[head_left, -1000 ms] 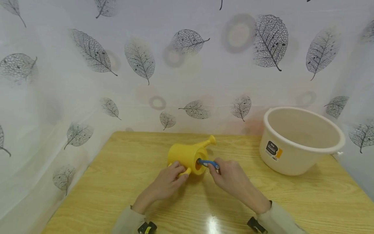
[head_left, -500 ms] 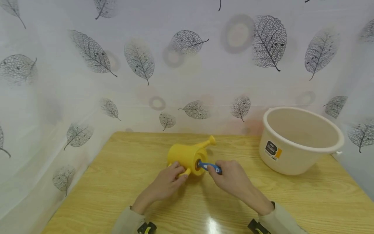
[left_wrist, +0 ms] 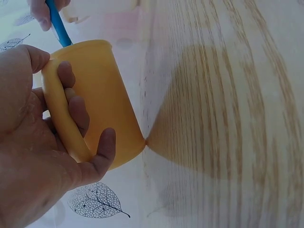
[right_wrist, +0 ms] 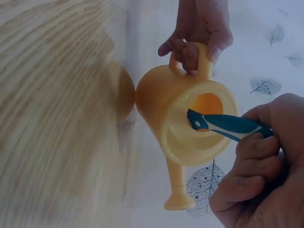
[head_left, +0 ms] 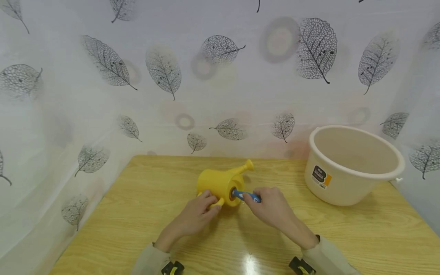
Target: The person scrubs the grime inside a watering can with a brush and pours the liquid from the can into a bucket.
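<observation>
A yellow watering can (head_left: 214, 181) is tipped over sideways, its opening turned to the right and its spout pointing away. My left hand (head_left: 197, 214) grips the can's handle (left_wrist: 61, 111), fingers curled through the loop. Low on the can, its edge meets the table in the left wrist view. In my right hand (head_left: 275, 206) I hold a slim blue tool handle with white trim (right_wrist: 232, 124), angled into the can's round opening (right_wrist: 209, 102). The tool's far end is hidden inside the can.
A large cream plastic tub (head_left: 343, 187) with a label stands at the right rear of the wooden table (head_left: 137, 198). Behind the table hangs a pale curtain (head_left: 240, 95) printed with leaves.
The blue handle has shifted slightly right and changed its tilt at the can's opening, moving with my right hand. My left hand and the watering can have stayed nearly still.
</observation>
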`<control>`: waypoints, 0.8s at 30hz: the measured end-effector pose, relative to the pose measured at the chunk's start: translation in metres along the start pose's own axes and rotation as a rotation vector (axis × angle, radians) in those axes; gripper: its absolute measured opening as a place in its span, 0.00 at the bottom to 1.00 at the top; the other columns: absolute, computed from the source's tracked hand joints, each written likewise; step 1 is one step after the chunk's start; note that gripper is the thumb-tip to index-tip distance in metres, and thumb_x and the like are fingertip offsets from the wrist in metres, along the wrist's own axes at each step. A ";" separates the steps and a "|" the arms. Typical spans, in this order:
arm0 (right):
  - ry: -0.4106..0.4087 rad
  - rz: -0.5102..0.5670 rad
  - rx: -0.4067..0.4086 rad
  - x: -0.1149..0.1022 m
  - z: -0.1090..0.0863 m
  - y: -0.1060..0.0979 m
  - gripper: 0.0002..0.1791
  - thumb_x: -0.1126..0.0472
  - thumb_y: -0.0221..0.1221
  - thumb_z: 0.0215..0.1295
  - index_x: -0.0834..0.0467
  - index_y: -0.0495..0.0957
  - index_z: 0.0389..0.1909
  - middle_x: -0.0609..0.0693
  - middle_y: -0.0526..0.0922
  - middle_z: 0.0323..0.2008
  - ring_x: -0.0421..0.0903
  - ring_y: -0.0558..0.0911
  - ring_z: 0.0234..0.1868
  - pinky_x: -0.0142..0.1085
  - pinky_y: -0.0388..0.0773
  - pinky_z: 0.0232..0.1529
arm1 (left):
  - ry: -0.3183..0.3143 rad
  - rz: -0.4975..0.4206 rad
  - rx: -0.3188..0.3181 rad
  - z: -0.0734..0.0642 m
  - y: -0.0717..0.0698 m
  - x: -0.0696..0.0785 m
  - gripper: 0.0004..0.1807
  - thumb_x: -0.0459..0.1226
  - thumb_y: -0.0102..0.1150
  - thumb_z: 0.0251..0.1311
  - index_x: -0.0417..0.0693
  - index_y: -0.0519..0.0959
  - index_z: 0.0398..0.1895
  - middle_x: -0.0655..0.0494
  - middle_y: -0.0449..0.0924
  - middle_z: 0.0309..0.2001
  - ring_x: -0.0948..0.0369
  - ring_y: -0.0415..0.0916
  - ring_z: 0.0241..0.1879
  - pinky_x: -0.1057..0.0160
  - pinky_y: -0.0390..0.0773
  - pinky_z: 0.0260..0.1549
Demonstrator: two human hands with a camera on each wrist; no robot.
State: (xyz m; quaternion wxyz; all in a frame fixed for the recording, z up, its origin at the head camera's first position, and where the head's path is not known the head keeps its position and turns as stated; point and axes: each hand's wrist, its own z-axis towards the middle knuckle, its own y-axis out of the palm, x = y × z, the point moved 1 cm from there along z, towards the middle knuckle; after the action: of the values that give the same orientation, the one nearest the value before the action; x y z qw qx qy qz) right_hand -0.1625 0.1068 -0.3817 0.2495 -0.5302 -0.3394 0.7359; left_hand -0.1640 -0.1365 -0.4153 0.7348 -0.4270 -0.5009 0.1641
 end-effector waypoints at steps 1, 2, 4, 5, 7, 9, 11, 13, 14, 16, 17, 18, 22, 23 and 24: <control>0.015 0.003 -0.012 0.000 0.000 0.001 0.28 0.50 0.62 0.69 0.48 0.62 0.11 0.38 0.60 0.10 0.34 0.57 0.13 0.27 0.53 0.16 | 0.001 -0.002 -0.001 0.000 0.000 0.000 0.11 0.45 0.50 0.76 0.53 0.79 0.37 0.62 0.67 0.36 0.65 0.63 0.33 0.67 0.67 0.33; 0.026 0.004 -0.023 0.001 0.001 0.002 0.28 0.49 0.62 0.69 0.48 0.63 0.10 0.38 0.61 0.10 0.35 0.57 0.13 0.27 0.54 0.16 | 0.002 -0.003 -0.002 0.000 0.000 0.000 0.11 0.45 0.50 0.76 0.53 0.79 0.38 0.62 0.67 0.36 0.65 0.63 0.33 0.67 0.67 0.33; 0.036 -0.002 -0.035 0.001 0.002 0.005 0.29 0.47 0.62 0.69 0.48 0.63 0.10 0.38 0.61 0.10 0.35 0.58 0.13 0.28 0.54 0.16 | 0.005 -0.008 -0.003 -0.001 -0.001 0.000 0.12 0.45 0.50 0.77 0.52 0.79 0.38 0.62 0.67 0.36 0.66 0.63 0.33 0.67 0.67 0.33; 0.039 -0.007 -0.040 0.002 0.002 0.006 0.29 0.46 0.62 0.69 0.48 0.63 0.10 0.38 0.61 0.10 0.35 0.58 0.13 0.28 0.54 0.16 | 0.007 -0.009 -0.002 -0.001 -0.001 0.000 0.12 0.45 0.50 0.77 0.52 0.79 0.38 0.62 0.67 0.36 0.66 0.63 0.33 0.67 0.67 0.33; 0.032 -0.019 -0.037 0.002 0.003 0.008 0.30 0.46 0.63 0.69 0.48 0.62 0.09 0.38 0.61 0.10 0.35 0.58 0.13 0.28 0.54 0.16 | 0.007 -0.009 -0.002 -0.001 -0.001 0.000 0.12 0.45 0.50 0.77 0.52 0.79 0.37 0.62 0.67 0.36 0.66 0.63 0.33 0.67 0.66 0.33; 0.019 -0.029 -0.028 0.002 0.004 0.009 0.31 0.46 0.63 0.68 0.48 0.61 0.09 0.37 0.60 0.10 0.35 0.58 0.13 0.28 0.54 0.17 | 0.004 -0.009 0.000 -0.001 -0.001 0.000 0.12 0.46 0.49 0.76 0.54 0.79 0.37 0.62 0.67 0.36 0.66 0.63 0.33 0.67 0.66 0.33; 0.019 -0.036 -0.027 0.002 0.004 0.008 0.31 0.45 0.63 0.68 0.48 0.61 0.09 0.37 0.60 0.10 0.35 0.58 0.13 0.28 0.55 0.17 | 0.003 -0.006 0.005 -0.001 -0.001 0.000 0.11 0.46 0.50 0.76 0.55 0.78 0.36 0.63 0.67 0.36 0.66 0.63 0.33 0.67 0.67 0.33; 0.019 -0.039 -0.027 0.001 0.004 0.006 0.30 0.46 0.62 0.69 0.48 0.62 0.09 0.38 0.60 0.10 0.35 0.58 0.13 0.28 0.55 0.17 | -0.001 -0.003 0.007 -0.001 -0.001 0.000 0.11 0.45 0.50 0.76 0.55 0.78 0.36 0.63 0.67 0.36 0.66 0.63 0.32 0.67 0.67 0.32; 0.018 -0.039 -0.027 0.000 0.003 0.005 0.30 0.46 0.62 0.69 0.48 0.62 0.09 0.38 0.60 0.10 0.35 0.58 0.13 0.28 0.55 0.17 | -0.003 0.001 0.010 -0.001 -0.001 0.000 0.10 0.45 0.50 0.76 0.56 0.78 0.36 0.63 0.67 0.36 0.66 0.63 0.32 0.67 0.67 0.32; 0.018 -0.036 -0.025 -0.001 0.003 0.001 0.30 0.47 0.62 0.69 0.48 0.62 0.09 0.37 0.60 0.10 0.35 0.58 0.13 0.28 0.54 0.17 | -0.006 0.005 0.010 -0.001 -0.001 0.000 0.10 0.45 0.50 0.76 0.55 0.78 0.37 0.63 0.67 0.36 0.66 0.63 0.32 0.67 0.67 0.32; 0.015 -0.036 -0.020 -0.002 0.002 -0.001 0.30 0.47 0.62 0.68 0.48 0.61 0.09 0.37 0.60 0.10 0.34 0.57 0.13 0.28 0.54 0.17 | -0.007 0.009 0.010 -0.001 -0.001 -0.001 0.10 0.45 0.51 0.76 0.55 0.78 0.37 0.63 0.67 0.36 0.66 0.63 0.32 0.67 0.67 0.32; 0.012 -0.030 -0.016 -0.002 0.002 -0.002 0.30 0.48 0.62 0.68 0.48 0.61 0.08 0.37 0.59 0.09 0.34 0.57 0.13 0.28 0.53 0.16 | -0.008 0.009 0.008 -0.001 -0.001 -0.001 0.10 0.45 0.50 0.76 0.54 0.79 0.37 0.63 0.67 0.36 0.66 0.63 0.32 0.67 0.67 0.32; 0.008 -0.027 -0.005 -0.005 0.000 -0.006 0.30 0.49 0.63 0.68 0.48 0.60 0.08 0.36 0.59 0.09 0.34 0.56 0.12 0.27 0.53 0.16 | -0.009 0.000 0.003 0.000 -0.001 -0.002 0.11 0.45 0.50 0.76 0.53 0.79 0.39 0.62 0.67 0.36 0.66 0.63 0.32 0.67 0.67 0.32; 0.010 -0.026 -0.005 -0.005 0.000 -0.006 0.31 0.49 0.63 0.68 0.48 0.60 0.08 0.36 0.59 0.09 0.34 0.56 0.12 0.27 0.53 0.16 | -0.008 -0.003 0.003 0.000 -0.001 -0.002 0.11 0.45 0.50 0.76 0.53 0.79 0.39 0.63 0.67 0.36 0.66 0.63 0.32 0.67 0.67 0.32; 0.013 -0.025 -0.005 -0.005 0.000 -0.006 0.31 0.49 0.63 0.68 0.48 0.60 0.08 0.37 0.59 0.09 0.34 0.56 0.12 0.27 0.53 0.16 | -0.008 -0.005 0.003 0.000 0.000 -0.003 0.11 0.45 0.50 0.76 0.53 0.79 0.39 0.63 0.67 0.36 0.66 0.64 0.32 0.67 0.67 0.32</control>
State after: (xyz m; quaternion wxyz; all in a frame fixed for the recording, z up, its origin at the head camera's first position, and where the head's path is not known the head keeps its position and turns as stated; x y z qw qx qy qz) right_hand -0.1610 0.1068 -0.3740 0.2597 -0.5313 -0.3460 0.7284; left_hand -0.1655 -0.1383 -0.4164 0.7336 -0.4240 -0.5049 0.1646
